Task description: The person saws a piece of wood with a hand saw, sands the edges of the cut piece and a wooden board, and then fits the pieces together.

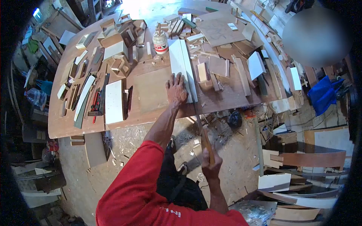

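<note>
My left hand (176,91) lies flat, fingers stretched out, on a long white board (175,56) near the front edge of the table. A narrow gap or cut line runs lengthwise along the board's right side, setting off a thin strip (188,67). My right hand (212,165), below the table edge, is closed around the wooden handle of a handsaw (206,141). The saw slants up to the board's near end, in line with the strip. Its far tip is hard to make out there.
The wooden table (143,117) carries many offcuts, a white glue jar (160,42) beyond the board, and a white panel (114,101) with dark tools at left. Scraps litter the floor (128,150). Stacked boards (313,160) stand at right; a person is at the upper right.
</note>
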